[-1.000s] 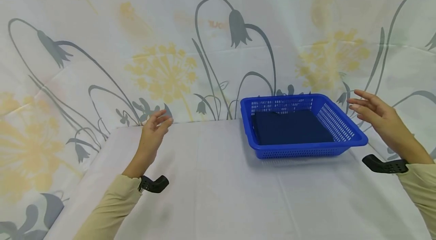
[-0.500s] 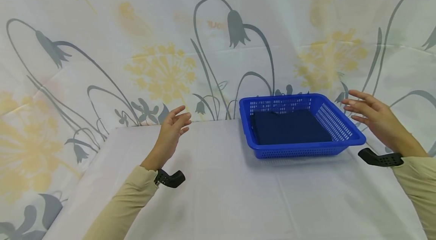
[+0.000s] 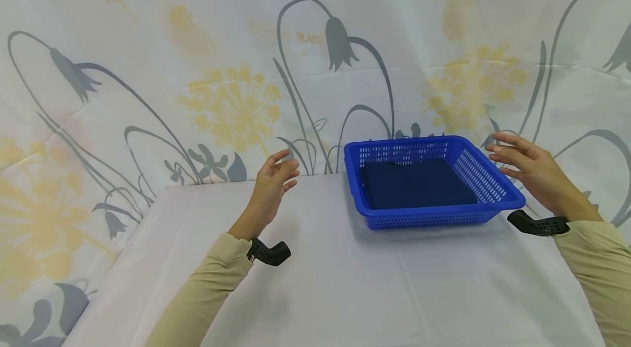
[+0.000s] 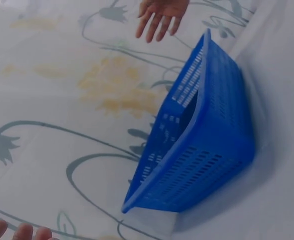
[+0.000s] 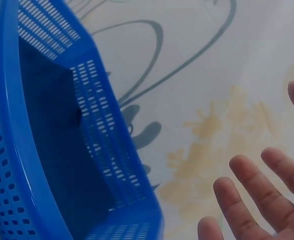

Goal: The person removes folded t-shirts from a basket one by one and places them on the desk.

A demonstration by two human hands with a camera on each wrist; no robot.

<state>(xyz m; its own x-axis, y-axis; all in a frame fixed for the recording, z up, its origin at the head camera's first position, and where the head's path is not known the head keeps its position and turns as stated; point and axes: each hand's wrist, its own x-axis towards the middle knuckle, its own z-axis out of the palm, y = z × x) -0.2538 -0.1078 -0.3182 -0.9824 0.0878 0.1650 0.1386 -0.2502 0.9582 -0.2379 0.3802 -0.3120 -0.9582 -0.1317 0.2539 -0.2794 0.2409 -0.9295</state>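
A blue plastic basket [image 3: 429,218] with slotted walls stands on the white-covered table, right of centre in the head view. Inside it lies a dark navy folded cloth [image 3: 419,185], flat on the bottom. My left hand [image 3: 268,188] hovers to the left of the basket, apart from it, fingers relaxed and holding nothing. Just beyond the basket's right end is my right hand [image 3: 534,172], held in the air with its fingers loosely extended. In the right wrist view those fingers [image 5: 257,200] are spread and touch nothing.
The table [image 3: 315,281] wears a white cover. Behind it hangs a white curtain [image 3: 236,18] printed with grey and yellow flowers. Each wrist carries a black strap mount [image 3: 271,253] over a beige sleeve [image 3: 207,281].
My left hand has moved right, towards the basket. The right hand has drifted slightly left, nearer the basket's right end. The basket and cloth stay in place.
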